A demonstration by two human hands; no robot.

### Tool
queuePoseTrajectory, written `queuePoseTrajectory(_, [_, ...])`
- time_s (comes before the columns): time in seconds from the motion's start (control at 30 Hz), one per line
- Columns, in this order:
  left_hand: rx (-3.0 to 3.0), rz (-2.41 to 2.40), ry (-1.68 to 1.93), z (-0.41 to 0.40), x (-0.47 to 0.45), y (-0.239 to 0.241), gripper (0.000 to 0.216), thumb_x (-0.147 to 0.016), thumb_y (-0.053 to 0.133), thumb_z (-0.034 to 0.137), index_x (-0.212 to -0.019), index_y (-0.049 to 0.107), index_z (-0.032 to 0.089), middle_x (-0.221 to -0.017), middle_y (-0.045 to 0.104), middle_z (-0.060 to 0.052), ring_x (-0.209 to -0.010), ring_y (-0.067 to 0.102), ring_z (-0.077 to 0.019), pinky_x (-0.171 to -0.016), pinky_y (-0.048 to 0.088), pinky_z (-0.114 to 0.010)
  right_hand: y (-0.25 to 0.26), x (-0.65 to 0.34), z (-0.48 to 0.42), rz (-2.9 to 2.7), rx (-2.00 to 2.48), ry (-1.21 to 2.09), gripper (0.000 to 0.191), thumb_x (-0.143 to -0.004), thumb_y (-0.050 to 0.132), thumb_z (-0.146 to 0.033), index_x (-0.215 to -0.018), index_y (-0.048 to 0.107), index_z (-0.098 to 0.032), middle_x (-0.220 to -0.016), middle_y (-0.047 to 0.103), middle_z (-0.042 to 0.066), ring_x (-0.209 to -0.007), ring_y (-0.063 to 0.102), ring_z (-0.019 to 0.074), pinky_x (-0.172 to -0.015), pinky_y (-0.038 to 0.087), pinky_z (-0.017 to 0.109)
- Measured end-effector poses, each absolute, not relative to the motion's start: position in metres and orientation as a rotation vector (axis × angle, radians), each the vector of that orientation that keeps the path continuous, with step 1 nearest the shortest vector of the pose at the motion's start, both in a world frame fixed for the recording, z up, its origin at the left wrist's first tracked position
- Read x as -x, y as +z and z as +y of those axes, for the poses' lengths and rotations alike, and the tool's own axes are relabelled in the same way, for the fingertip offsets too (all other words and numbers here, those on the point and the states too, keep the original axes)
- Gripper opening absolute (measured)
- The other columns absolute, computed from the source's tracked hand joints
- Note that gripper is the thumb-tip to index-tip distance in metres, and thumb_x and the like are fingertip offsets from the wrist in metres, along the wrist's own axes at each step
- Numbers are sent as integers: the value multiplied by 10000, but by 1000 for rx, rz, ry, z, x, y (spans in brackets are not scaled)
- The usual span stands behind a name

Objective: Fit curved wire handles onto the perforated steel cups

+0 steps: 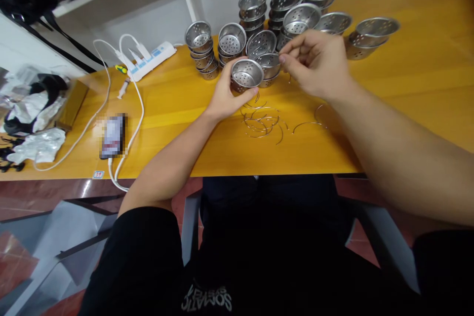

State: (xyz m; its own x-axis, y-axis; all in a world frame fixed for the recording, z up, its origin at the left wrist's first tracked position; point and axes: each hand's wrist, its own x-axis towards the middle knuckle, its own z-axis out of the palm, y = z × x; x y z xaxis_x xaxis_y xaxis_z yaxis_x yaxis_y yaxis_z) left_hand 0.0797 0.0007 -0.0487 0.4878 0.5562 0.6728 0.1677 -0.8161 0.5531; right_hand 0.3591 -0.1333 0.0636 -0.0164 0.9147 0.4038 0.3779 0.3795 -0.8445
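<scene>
My left hand (226, 95) is wrapped round a small perforated steel cup (246, 75), held just above the yellow table (177, 108). My right hand (314, 64) hovers to the right of the cup, with thumb and forefinger pinched near the cup's rim on something thin that I cannot make out. Below both hands lie several thin curved wire pieces (263, 121), loose on the tabletop.
Stacks of the same steel cups (289, 0) stand behind my hands, more of them to the right (372, 32). A white power strip (151, 59) with cables, a phone (113, 136) and crumpled white cloth (37, 143) lie at the left. The table's front edge is near my lap.
</scene>
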Motion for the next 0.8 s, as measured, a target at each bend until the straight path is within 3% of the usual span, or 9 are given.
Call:
queuePoseTrajectory(0.13, [-2326,604,1247,4,-79,-53,984,-1125,858,921,-1851,527,346,-1706,743,-156,-1657,775,-392,-1491,623,-665,72,-342,-145,-1633,1249,662,623,-1011,1010,-893,-1167,802,-327,-1104,824,133,-994,732,337,-984,664,550])
queuePoseTrajectory(0.3, [-2346,557,1179,5,-81,-58,992,-1174,823,852,-1901,385,340,-1709,712,-177,-1665,760,-406,-1483,613,-679,72,-324,-151,-1680,1301,660,660,-985,949,-969,-1126,818,-338,-1023,813,131,-945,736,367,-952,699,629])
queuePoseTrajectory(0.47, [-2385,509,1184,-1,-85,-59,970,-1244,722,795,-1975,245,372,-1736,672,-169,-1626,788,-376,-1454,651,-673,68,-322,-149,-1667,1400,639,675,-1012,846,-1062,-1237,847,-426,-1053,865,101,-1100,785,419,-1015,754,688])
queuePoseTrajectory(0.6, [-2448,495,1166,3,-84,-62,1000,-1275,686,752,-2035,151,382,-1869,601,-165,-1767,708,-378,-1510,607,-627,71,-326,-149,-1642,1352,643,672,-988,926,-1007,-1151,826,-362,-1052,829,121,-1006,763,377,-1011,731,650])
queuePoseTrajectory(0.67, [-2476,519,1149,4,-82,-62,1048,-1238,743,787,-2040,205,381,-1919,572,-170,-1817,658,-394,-1544,574,-634,72,-327,-149,-1629,1348,645,684,-985,935,-1001,-1137,818,-344,-1047,826,131,-996,756,369,-1010,720,632])
queuePoseTrajectory(0.8, [-2423,568,1193,0,-79,-55,1030,-1098,901,897,-1887,517,357,-1800,671,-173,-1740,688,-419,-1530,577,-680,75,-326,-151,-1646,1382,647,718,-979,898,-1054,-1175,835,-366,-1114,884,127,-1068,780,388,-1030,736,628])
